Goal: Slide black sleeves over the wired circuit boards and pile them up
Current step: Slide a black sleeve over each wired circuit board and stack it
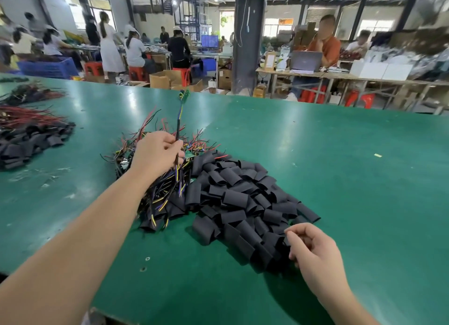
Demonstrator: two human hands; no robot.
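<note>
My left hand (158, 152) pinches the black cable of a wired circuit board; its small green board (184, 95) sticks up above the hand, blurred. Under that hand lies a tangle of wired boards (155, 188) with red, yellow and blue leads. Right of the tangle spreads a heap of flat black sleeves (243, 198) on the green table (340, 179). My right hand (311, 249) rests at the heap's near right edge with fingers curled, thumb and forefinger pinching the edge of one black sleeve (286, 239).
At the far left lies another pile of black sleeved pieces with red wires (29, 135). Two small holes (145, 264) mark the table near the front edge. Beyond the table several people work at benches among boxes, red stools and a dark pillar (247, 40).
</note>
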